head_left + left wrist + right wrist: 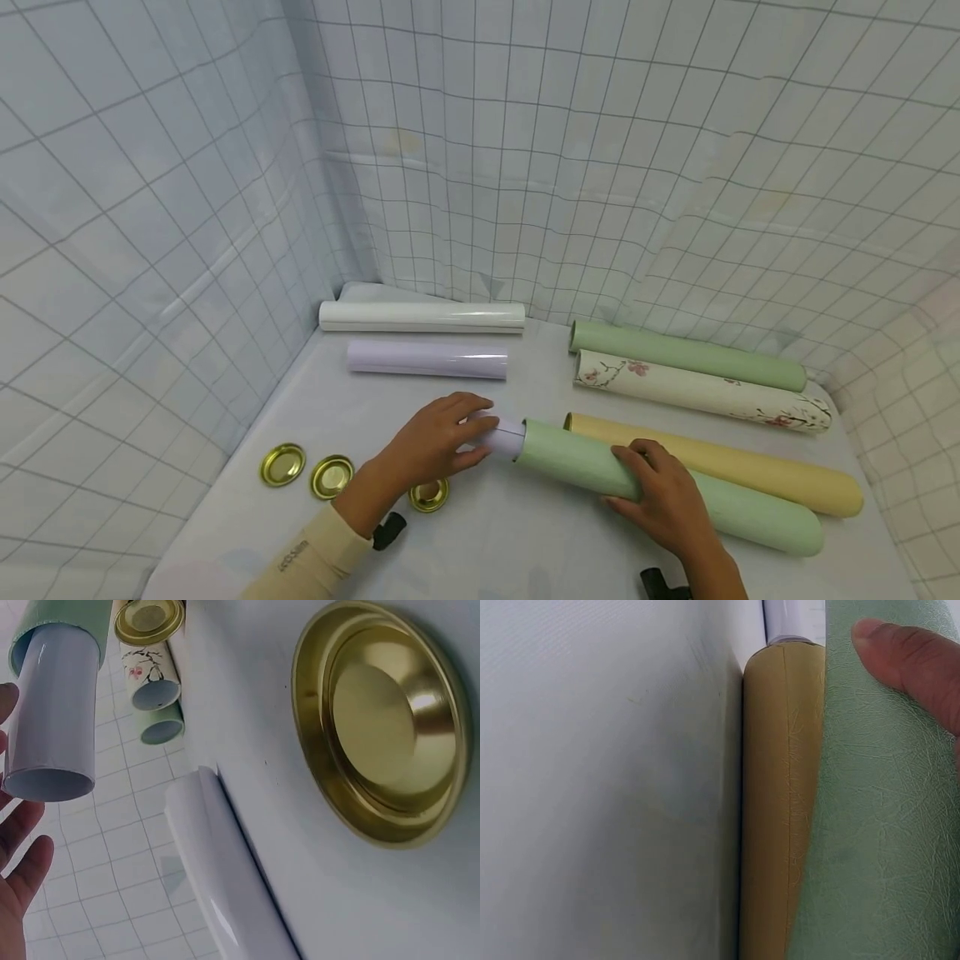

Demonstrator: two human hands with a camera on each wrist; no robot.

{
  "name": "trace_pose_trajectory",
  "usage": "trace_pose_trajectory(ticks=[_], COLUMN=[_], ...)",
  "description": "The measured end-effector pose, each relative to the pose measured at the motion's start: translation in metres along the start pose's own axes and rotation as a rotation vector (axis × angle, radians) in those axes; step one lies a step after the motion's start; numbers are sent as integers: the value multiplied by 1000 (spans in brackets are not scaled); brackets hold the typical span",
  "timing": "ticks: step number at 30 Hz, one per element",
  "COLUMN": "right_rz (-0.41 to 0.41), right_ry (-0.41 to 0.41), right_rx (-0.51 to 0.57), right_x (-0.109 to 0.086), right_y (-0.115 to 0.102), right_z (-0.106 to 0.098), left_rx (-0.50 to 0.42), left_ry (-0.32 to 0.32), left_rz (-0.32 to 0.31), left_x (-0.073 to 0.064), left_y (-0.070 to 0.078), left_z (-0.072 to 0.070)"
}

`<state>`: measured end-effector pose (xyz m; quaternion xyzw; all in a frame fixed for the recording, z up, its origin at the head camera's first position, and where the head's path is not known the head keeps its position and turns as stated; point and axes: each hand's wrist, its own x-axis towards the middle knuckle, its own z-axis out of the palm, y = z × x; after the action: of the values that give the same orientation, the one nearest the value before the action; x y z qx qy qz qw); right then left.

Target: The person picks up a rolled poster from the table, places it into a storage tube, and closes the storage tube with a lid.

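My left hand [442, 437] holds the end of a lilac paper roll [507, 437] between thumb and fingers. The roll's other end sits inside a wider light green wallpaper roll [573, 457]. Over the middle of that green roll, my right hand [663, 493] grips it from above, thumb on the near side. In the left wrist view, the round open end of the lilac roll [56, 727] juts from the green one, fingers beside it. The right wrist view shows one finger [911, 664] lying on the textured green surface.
A yellow roll [750, 467] lies right behind the held green one. Farther back are a floral roll [690, 392] and another green roll [690, 354]. At back left lie a white roll [420, 317] and a lilac roll [427, 359]. Gold dishes [282, 464] stand at front left.
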<state>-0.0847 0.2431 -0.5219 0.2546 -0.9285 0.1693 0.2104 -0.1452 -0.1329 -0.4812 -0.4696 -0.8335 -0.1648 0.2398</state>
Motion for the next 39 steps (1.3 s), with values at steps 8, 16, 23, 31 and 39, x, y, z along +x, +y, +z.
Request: trace_pose_trajectory(ticks=[8, 16, 23, 31, 39], right_rz=[-8, -12, -15, -9, -7], right_ry=[17, 18, 22, 20, 8], right_rx=[0, 7, 11, 13, 13], right_x=[0, 0, 0, 0, -1], right_y=[1, 1, 0, 0, 0], right_z=[0, 0, 0, 1, 2], left_rx=[-11, -1, -7, -12, -51], left_ry=[-53, -66, -84, -75, -54], left_rz=[-72, -101, -107, -54, 1], left_x=[-12, -21, -19, -12, -3], left_y=[-8, -14, -14, -8, 2], left_z=[-13, -21, -25, -13, 5])
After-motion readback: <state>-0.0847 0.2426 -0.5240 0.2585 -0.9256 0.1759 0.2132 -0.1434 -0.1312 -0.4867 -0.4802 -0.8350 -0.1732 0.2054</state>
